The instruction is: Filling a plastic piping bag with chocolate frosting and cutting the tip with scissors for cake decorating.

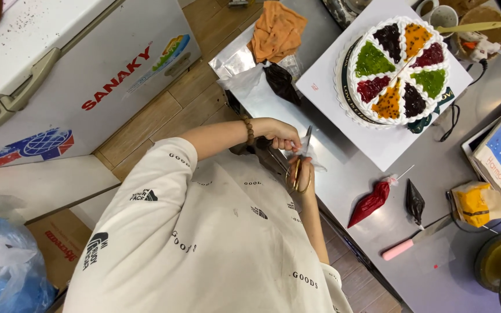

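A white chest freezer (59,64) stands on wood flooring (163,110) beside the steel worktop (355,174), which carries a round fruit-topped cake (398,69); right grip (302,177) grasps scissors (301,159), left grip (282,134) pinches clear plastic (314,159) at the worktop's edge

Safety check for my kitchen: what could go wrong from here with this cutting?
The gold-handled metal scissors in the right hand have blades right beside the left hand gripping the clear plastic film; a finger might get nicked. The red filled piping bag lies near the edge of the steel table and could drop.
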